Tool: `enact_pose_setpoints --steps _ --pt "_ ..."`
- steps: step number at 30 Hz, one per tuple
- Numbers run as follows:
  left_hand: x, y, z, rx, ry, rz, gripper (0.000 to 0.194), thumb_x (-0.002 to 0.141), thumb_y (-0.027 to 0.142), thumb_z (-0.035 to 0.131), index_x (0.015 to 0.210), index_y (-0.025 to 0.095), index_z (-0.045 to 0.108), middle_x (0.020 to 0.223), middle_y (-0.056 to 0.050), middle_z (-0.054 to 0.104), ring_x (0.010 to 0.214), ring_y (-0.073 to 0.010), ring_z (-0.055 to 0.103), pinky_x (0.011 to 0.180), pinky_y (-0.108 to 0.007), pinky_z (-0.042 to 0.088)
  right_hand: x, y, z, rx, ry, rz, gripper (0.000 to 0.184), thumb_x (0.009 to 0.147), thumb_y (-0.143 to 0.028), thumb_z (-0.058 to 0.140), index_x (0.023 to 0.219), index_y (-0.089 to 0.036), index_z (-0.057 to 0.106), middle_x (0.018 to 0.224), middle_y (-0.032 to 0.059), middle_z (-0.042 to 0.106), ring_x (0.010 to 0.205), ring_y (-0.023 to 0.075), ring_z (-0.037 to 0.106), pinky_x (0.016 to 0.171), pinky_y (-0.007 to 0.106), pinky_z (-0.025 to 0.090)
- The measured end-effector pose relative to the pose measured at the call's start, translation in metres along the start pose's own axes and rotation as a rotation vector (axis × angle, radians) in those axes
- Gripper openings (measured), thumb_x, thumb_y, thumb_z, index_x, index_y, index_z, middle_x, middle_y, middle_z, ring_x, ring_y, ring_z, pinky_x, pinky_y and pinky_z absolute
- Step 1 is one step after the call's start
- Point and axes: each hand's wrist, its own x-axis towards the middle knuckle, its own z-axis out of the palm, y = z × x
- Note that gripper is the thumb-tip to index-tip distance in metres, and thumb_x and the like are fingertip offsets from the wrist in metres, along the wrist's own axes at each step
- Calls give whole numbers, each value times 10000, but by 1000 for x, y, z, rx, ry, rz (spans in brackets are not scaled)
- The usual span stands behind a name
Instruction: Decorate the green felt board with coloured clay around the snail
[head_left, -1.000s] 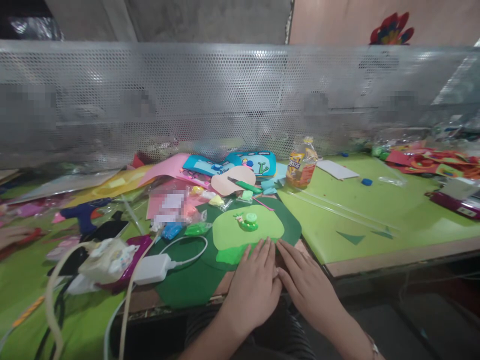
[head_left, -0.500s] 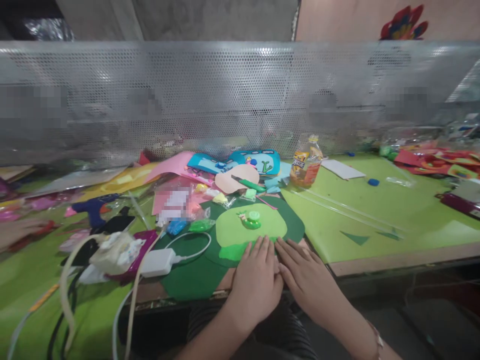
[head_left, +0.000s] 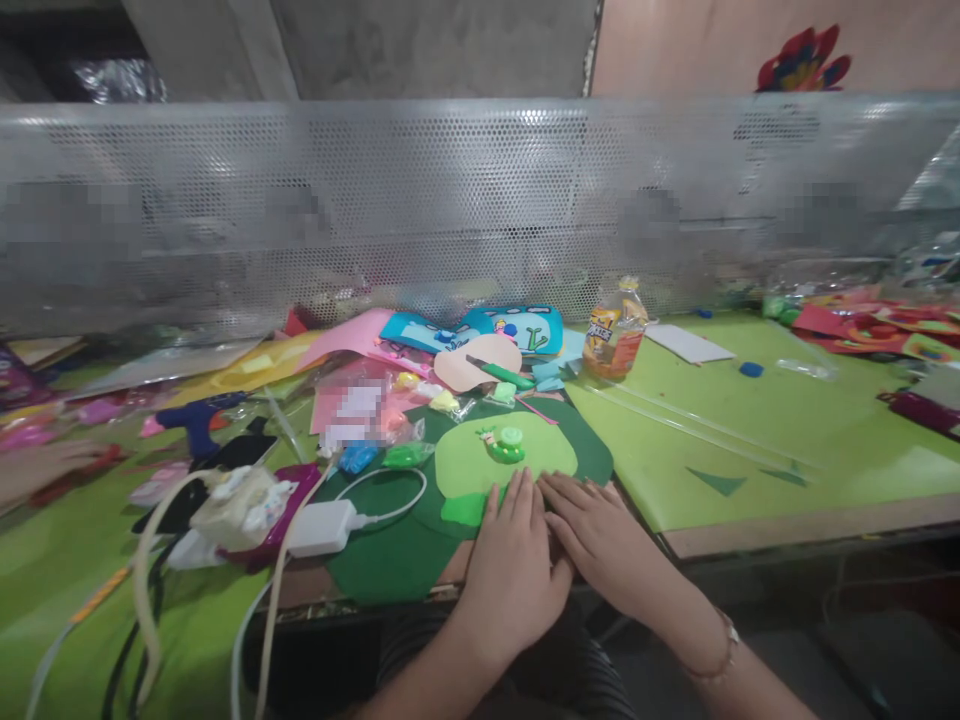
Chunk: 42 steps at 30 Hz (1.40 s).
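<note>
My left hand (head_left: pixel 514 560) lies flat with its fingers stretched out at the near edge of a light green cutout (head_left: pixel 469 455). Beside it my right hand (head_left: pixel 596 535) is also flat, its fingers pointing up and left, close against the left hand. Neither holds anything. On the cutout, just beyond my fingertips, sits a small green clay snail (head_left: pixel 506 443). A brighter green strip (head_left: pixel 461 508) runs along the cutout's near side, partly hidden by my left fingers. Under these lies a dark green sheet (head_left: pixel 390 565).
A white adapter (head_left: pixel 324 527) with cables, a power strip (head_left: pixel 244 510) and a blue glue gun (head_left: pixel 196 420) are on the left, near another person's blurred hand (head_left: pixel 52 470). Clay packets (head_left: pixel 407 456), a green-handled cutter (head_left: pixel 506 374) and a drink bottle (head_left: pixel 615 335) stand or lie behind.
My right hand has shifted slightly left, closer to my left hand. The view has swung a little to the left. The snail stays on the cutout.
</note>
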Motion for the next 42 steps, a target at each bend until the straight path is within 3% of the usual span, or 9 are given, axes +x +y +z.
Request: enact_pose_setpoints --steps 10,13,16,20,26,33,37,42 --pt "0 2 -3 23 26 -47 597 875 394 387 1364 51 389 1436 -181 395 1347 -285 338 1133 -494 203 -8 4 -6 180 -121 101 478 985 -317 251 1439 -177 309 1470 63 357 1355 212 330 1087 509 290" --pt "2 -2 -3 -1 56 -59 622 878 425 410 1375 53 361 1445 -185 378 1354 -286 326 1116 -480 252 -10 13 -6 286 -6 196 505 980 -289 229 1462 -141 249 1494 105 301 1385 196 262 1092 470 311" --pt "1 -3 -3 -10 107 -95 609 901 423 398 1360 23 365 1451 -208 356 1352 -292 324 1085 -448 317 -10 18 -4 308 96 295 499 954 -228 249 1439 -128 314 1478 125 336 1392 218 240 1091 485 315" --pt "-4 1 -11 36 118 -108 463 897 408 431 1221 95 536 1332 -167 511 1272 -316 419 1071 -504 312 -8 8 -5 194 -23 260 458 937 -204 295 1356 -111 455 1477 113 342 1385 248 257 1103 500 284" --pt "-11 -2 -22 41 24 -73 497 893 427 442 1237 78 524 1222 -150 581 1111 -296 510 973 -456 405 -6 -6 -8 80 -145 256 461 955 -241 289 1347 -68 458 1451 109 387 1368 271 292 1100 512 266" --pt "-5 -4 -26 85 -32 -18 574 880 552 406 1312 181 474 1064 -109 579 969 -284 505 804 -441 429 -8 -1 -8 102 -175 235 457 954 -263 313 1366 -117 446 1451 93 389 1367 267 297 1087 519 280" --pt "-2 -1 -27 111 -16 -39 607 864 576 419 1322 179 462 1044 -106 555 972 -284 482 798 -437 416 -10 1 -6 100 -139 207 445 957 -246 297 1353 -134 465 1432 102 421 1344 253 346 1080 510 292" --pt "0 0 -28 107 -14 -66 601 842 560 471 1321 196 458 1034 -100 545 962 -280 476 796 -431 411 -10 -1 -1 63 -86 214 469 962 -242 279 1406 -126 376 1411 116 454 1310 258 394 1054 495 324"
